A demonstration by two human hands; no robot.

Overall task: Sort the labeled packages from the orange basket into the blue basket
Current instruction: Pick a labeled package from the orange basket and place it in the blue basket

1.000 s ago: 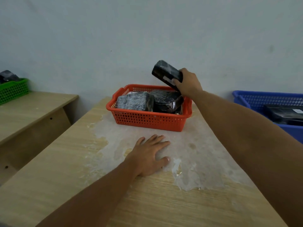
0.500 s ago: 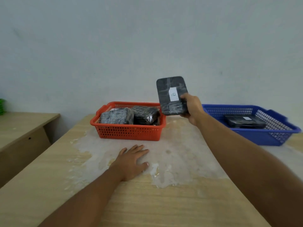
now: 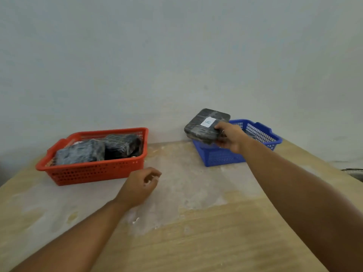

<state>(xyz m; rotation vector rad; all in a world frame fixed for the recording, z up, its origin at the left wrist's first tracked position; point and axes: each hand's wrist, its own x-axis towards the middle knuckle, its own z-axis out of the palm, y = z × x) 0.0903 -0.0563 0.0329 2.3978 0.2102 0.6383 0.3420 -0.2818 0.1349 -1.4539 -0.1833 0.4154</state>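
My right hand (image 3: pixel 230 137) grips a black wrapped package (image 3: pixel 204 127) with a white label on top, held flat just above the left end of the blue basket (image 3: pixel 261 132). The orange basket (image 3: pixel 94 171) stands to the left and holds two black wrapped packages (image 3: pixel 82 152) side by side, with something white half hidden behind them. My left hand (image 3: pixel 140 185) hovers low over the table beside the orange basket's right end, fingers loosely curled around nothing. The blue basket's inside is mostly hidden by my hand and the package.
The wooden table (image 3: pixel 176 232) has a pale, worn patch in its middle. A plain wall rises right behind both baskets. The table's right edge runs diagonally past the blue basket, with a dark object (image 3: pixel 353 172) beyond it.
My right hand has carried the labeled package from over the orange basket rightward and laid it flat over the blue basket. My left hand has lifted off the table and curled.
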